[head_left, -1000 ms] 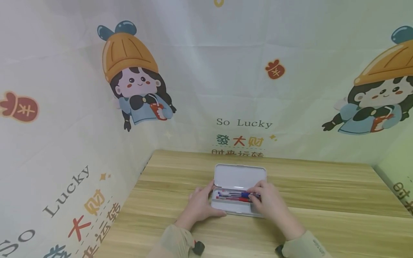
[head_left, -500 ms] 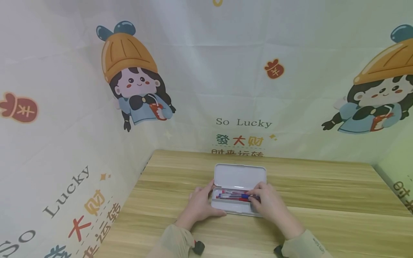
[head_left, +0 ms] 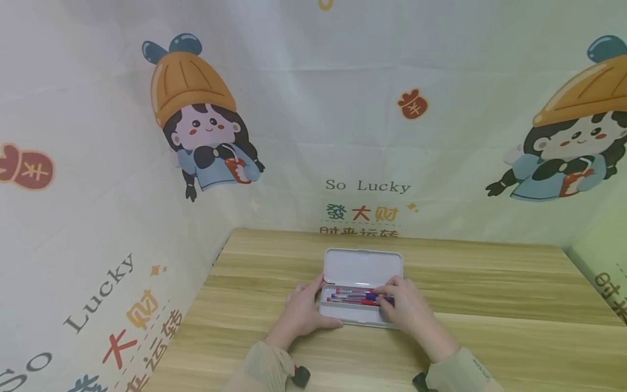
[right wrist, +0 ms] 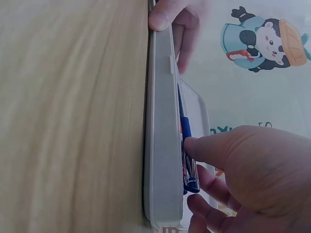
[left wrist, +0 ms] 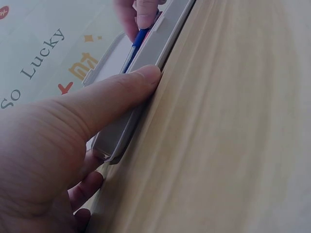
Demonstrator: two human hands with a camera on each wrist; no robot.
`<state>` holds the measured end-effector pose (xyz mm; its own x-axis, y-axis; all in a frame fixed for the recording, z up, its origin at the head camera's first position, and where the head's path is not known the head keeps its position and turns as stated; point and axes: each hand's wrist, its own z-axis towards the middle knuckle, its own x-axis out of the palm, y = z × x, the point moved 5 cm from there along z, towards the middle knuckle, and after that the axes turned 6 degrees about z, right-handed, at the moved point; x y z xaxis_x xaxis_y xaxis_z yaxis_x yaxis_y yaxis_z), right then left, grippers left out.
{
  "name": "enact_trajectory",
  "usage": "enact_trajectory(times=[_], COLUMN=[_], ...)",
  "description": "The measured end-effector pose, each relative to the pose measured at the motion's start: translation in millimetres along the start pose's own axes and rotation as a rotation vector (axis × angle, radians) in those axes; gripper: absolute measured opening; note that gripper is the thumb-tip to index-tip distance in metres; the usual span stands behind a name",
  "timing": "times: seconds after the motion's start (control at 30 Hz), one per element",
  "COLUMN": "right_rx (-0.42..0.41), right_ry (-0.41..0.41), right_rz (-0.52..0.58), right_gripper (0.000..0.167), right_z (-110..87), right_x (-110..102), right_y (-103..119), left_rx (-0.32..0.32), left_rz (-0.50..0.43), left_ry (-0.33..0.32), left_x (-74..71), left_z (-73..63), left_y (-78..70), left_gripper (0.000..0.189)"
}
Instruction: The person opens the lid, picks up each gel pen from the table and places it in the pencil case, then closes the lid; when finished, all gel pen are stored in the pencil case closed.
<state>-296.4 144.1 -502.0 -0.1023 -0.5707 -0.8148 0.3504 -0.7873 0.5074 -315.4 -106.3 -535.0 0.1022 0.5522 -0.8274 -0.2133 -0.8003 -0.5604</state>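
A pale grey pencil case (head_left: 349, 312) lies on the table with its lid (head_left: 363, 267) raised behind it. My left hand (head_left: 302, 313) grips the case's left end, thumb along the front wall and fingers round the side. Inside the back compartment lie several clear pens with red or blue grips, among them a red pen (head_left: 364, 302). Over the right end, my right hand (head_left: 410, 307) pinches a blue pen (right wrist: 185, 127) between thumb and fingers, near its capped end. That pen lies lengthwise at the case's rim, and the fingers partly hide the pens' right ends.
The wooden table (head_left: 490, 283) extends to both sides and in front of the case. Behind it and to the left hangs a printed cloth backdrop (head_left: 294, 109) with cartoon figures and lettering. A small divider splits the case's front compartment near its right end.
The pens have shifted a little under my right fingers, and more of the red pen shows than half a second ago. My left hand stays on the case.
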Motion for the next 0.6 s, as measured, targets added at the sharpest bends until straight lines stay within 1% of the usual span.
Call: enact_trajectory(times=[0.2, 0.33, 0.5, 0.6], right_rx=[0.038, 0.071, 0.106, 0.141], right_ry=[-0.001, -0.042, -0.092, -0.116], right_rz=[0.096, 0.171, 0.258, 0.276], right_gripper=[0.019, 0.026, 0.035, 0.04], right_z=[3.3, 7.4, 18.7, 28.2], right_x=[-4, -14, -28, -34], right_y=[-5, -11, -16, -19], left_rx=[0.003, 0.011, 0.007, 0.0], left_rz=[-0.001, -0.006, -0.017, -0.008], left_ry=[-0.006, -0.003, -0.008, -0.004], left_x=[-0.1, 0.8, 0.7, 2.3], left_z=[0.1, 1.0, 2.5, 3.5], left_y=[1.3, 1.3, 3.1, 5.8], left_gripper=[0.135, 0.135, 0.135, 0.136])
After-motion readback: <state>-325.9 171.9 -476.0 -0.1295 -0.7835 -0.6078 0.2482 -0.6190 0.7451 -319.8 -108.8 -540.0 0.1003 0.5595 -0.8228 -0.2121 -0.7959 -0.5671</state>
